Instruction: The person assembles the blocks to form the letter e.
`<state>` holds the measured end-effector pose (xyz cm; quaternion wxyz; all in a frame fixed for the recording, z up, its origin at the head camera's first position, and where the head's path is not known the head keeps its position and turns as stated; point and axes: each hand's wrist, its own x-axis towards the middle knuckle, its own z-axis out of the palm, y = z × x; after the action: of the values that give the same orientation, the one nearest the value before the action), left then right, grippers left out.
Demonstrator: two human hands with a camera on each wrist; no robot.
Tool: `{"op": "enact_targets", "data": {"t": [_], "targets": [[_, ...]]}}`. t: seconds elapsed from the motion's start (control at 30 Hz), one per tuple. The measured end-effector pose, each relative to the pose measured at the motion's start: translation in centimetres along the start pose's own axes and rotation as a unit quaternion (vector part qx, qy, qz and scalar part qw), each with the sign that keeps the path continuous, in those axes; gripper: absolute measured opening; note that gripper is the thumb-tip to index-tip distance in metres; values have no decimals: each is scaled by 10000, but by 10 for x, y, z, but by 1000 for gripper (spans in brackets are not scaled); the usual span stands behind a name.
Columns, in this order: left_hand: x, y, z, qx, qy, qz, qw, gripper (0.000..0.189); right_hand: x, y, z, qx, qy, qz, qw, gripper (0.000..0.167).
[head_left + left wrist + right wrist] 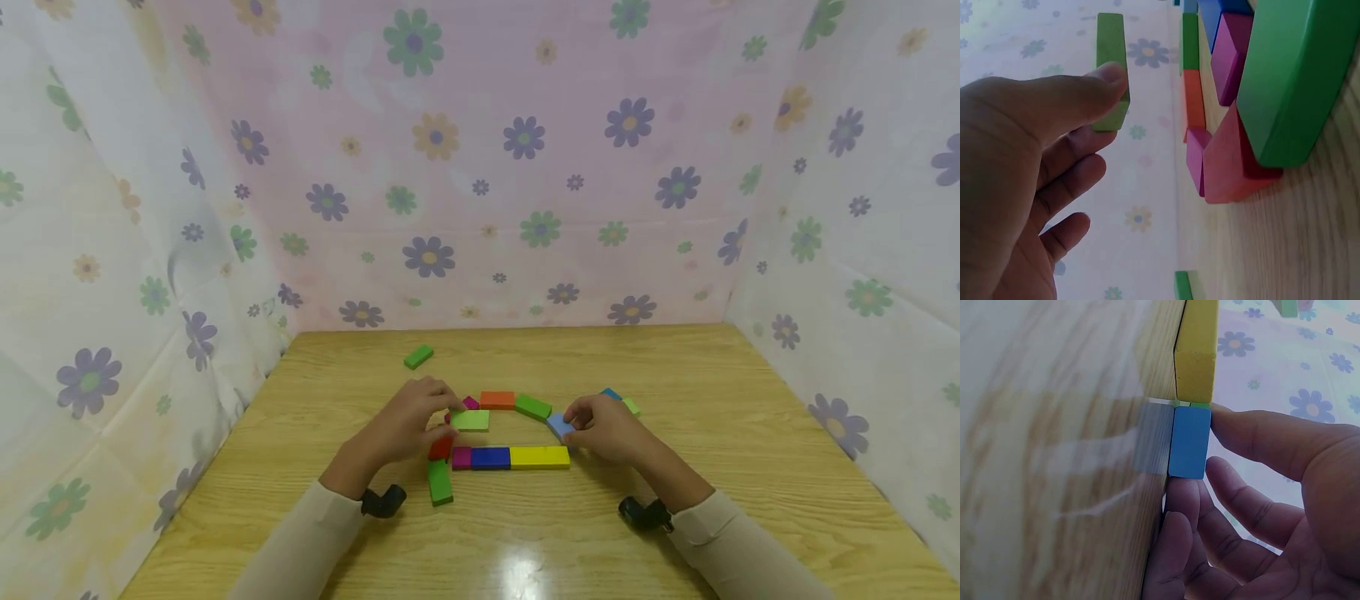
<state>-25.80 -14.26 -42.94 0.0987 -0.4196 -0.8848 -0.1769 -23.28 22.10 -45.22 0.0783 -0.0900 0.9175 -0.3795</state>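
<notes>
My left hand (412, 423) pinches a light green block (1111, 47) between thumb and fingers, raised above the table. On the tabletop, my right hand (609, 431) grips a light blue block (1190, 444) at the right end of a curved line of blocks. That curve includes a green block (532, 407), an orange block (497, 401), a magenta block (470, 402), a red block (441, 448) and another green block (440, 483). Inside it lies a straight row: a magenta block (461, 458), a dark blue block (491, 458) and a yellow block (540, 457). Left fingers partly cover the curve's left side.
One loose green block (418, 357) lies toward the back left of the wooden table (675, 358). Beyond the right hand are a blue block (611, 392) and a light green block (632, 407), both partly hidden. Flowered cloth (480, 225) encloses the back and sides.
</notes>
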Motion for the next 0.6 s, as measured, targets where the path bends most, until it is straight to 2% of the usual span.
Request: {"op": "enact_targets", "data": {"t": [0.27,0.47,0.6], "targets": [[-8,12,2,-355,-468,310,9978,29,-1,0,-1,-9,-29,-23,10000,24],[-15,20,2,-846,-900,262,9920,27,-1,-1,-2,69,-35,4,10000,24],[-19,23,2,-1015,-1117,293,9881,26,-1,-1,-2,75,-70,-25,9999,25]]}}
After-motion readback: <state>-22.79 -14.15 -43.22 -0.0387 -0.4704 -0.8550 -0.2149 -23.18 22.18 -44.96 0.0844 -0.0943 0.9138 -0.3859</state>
